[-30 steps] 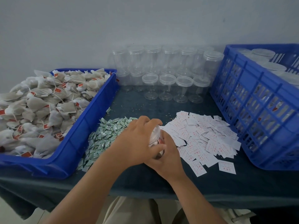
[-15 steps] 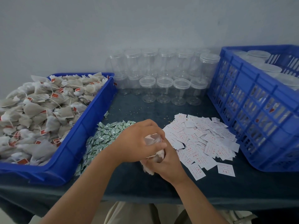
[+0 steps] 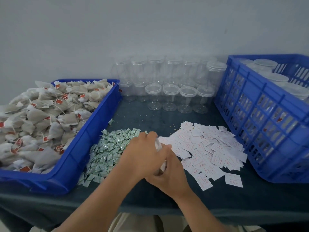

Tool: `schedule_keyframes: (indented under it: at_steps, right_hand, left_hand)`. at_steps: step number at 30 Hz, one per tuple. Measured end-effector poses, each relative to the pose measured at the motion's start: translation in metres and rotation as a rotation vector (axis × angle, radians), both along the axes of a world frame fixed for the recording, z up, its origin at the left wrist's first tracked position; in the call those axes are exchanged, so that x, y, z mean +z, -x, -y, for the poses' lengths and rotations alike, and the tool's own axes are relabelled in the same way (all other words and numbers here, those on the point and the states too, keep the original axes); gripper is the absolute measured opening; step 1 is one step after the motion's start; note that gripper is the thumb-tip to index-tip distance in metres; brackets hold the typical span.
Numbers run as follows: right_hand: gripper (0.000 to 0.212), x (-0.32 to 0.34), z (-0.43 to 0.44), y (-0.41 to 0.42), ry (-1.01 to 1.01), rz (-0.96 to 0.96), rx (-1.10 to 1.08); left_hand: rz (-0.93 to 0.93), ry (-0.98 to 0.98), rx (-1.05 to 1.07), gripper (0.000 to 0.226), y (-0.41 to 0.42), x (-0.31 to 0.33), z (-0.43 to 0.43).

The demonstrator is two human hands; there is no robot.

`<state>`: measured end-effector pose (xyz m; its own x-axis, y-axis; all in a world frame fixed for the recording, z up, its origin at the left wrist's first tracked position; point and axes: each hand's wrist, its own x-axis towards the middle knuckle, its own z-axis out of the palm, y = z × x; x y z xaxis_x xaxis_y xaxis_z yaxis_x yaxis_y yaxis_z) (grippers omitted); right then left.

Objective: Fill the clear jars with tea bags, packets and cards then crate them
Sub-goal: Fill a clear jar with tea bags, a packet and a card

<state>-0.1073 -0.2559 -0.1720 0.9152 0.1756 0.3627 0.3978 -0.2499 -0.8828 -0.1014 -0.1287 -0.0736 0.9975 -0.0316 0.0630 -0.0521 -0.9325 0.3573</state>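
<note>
A clear jar [image 3: 158, 148] is gripped between the left hand [image 3: 143, 158] and right hand [image 3: 168, 176]. It is held between the green packets [image 3: 108, 151] and white cards [image 3: 209, 148].

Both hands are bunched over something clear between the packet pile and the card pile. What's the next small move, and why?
Probably finish seating what the left hand presses into the jar held by the right hand, then reach for the cards. The jar is mostly hidden, so its contents can't be read; cards and green packets lie right beside the hands.

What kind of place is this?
Probably a small hand-packing workstation: a blue tray heaped with tea bags, rows of empty clear jars, and a blue crate holding lidded jars.
</note>
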Motion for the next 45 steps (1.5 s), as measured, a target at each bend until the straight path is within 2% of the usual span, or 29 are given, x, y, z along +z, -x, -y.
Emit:
schedule_keyframes:
  at_steps: [2, 4, 7, 9, 10, 14, 18, 20, 21, 23, 24, 25, 28, 32, 34, 38, 41, 45]
  right_hand:
    - [0.051, -0.004, 0.005, -0.002, -0.040, -0.051, 0.025]
    - [0.047, -0.003, 0.009, -0.003, -0.088, -0.128, 0.073]
    - [0.043, 0.001, 0.015, -0.004, -0.122, -0.223, 0.159]
    - [0.046, 0.003, 0.016, -0.003, -0.125, -0.225, 0.182]
    - [0.049, 0.005, 0.015, -0.002, -0.131, -0.212, 0.173]
    - [0.061, 0.007, 0.014, 0.000, -0.208, -0.086, 0.054]
    - [0.067, 0.005, 0.009, -0.001, -0.159, -0.116, 0.002]
    - [0.065, 0.003, 0.007, 0.000, -0.108, -0.104, 0.049]
    - [0.065, 0.004, 0.007, 0.000, -0.125, -0.123, 0.089]
    - [0.064, 0.002, 0.012, -0.001, -0.135, -0.184, 0.130]
    - [0.057, -0.001, 0.014, -0.003, -0.119, -0.196, 0.152]
    - [0.051, -0.003, 0.016, -0.004, -0.115, -0.207, 0.173]
    - [0.065, -0.003, 0.016, -0.003, -0.122, -0.238, 0.140]
    - [0.074, -0.001, 0.012, -0.003, -0.162, -0.185, 0.028]
    - [0.079, -0.003, 0.013, -0.005, -0.148, -0.184, 0.026]
    - [0.069, -0.002, 0.020, -0.003, -0.178, -0.220, 0.033]
    - [0.058, 0.003, 0.020, -0.002, -0.194, -0.221, 0.018]
    - [0.058, 0.005, 0.017, -0.006, -0.205, -0.233, 0.016]
  left_hand:
    - [0.080, -0.009, -0.019, 0.046, 0.001, -0.003, 0.003]
    - [0.091, 0.085, -0.095, 0.034, 0.000, -0.003, -0.005]
    - [0.128, 0.281, -0.438, 0.024, -0.005, -0.004, -0.029]
    - [0.092, 0.383, -0.643, 0.026, -0.010, -0.003, -0.040]
    - [0.050, 0.393, -0.656, 0.036, -0.014, -0.002, -0.043]
    - [-0.013, 0.317, -0.413, 0.087, -0.019, 0.001, -0.051]
    - [-0.115, 0.358, -0.275, 0.104, -0.009, 0.005, -0.040]
    - [0.000, 0.243, -0.167, 0.098, 0.001, 0.002, -0.015]
    - [0.094, 0.193, -0.147, 0.083, 0.005, 0.002, -0.004]
    - [0.234, 0.206, -0.232, 0.040, 0.007, 0.004, 0.007]
    - [0.215, 0.266, -0.298, 0.021, 0.006, 0.008, 0.004]
    - [0.149, 0.332, -0.365, 0.016, 0.003, 0.011, -0.003]
    - [0.035, 0.458, -0.458, 0.029, -0.002, 0.014, -0.018]
    - [0.136, 0.273, -0.077, 0.074, 0.005, 0.000, 0.000]
    - [0.140, 0.235, 0.032, 0.084, 0.007, -0.005, 0.013]
    - [0.161, 0.315, 0.054, 0.059, 0.003, -0.009, 0.018]
    - [0.144, 0.349, 0.016, 0.061, -0.002, -0.010, 0.011]
    - [0.123, 0.426, -0.015, 0.062, -0.009, -0.015, 0.005]
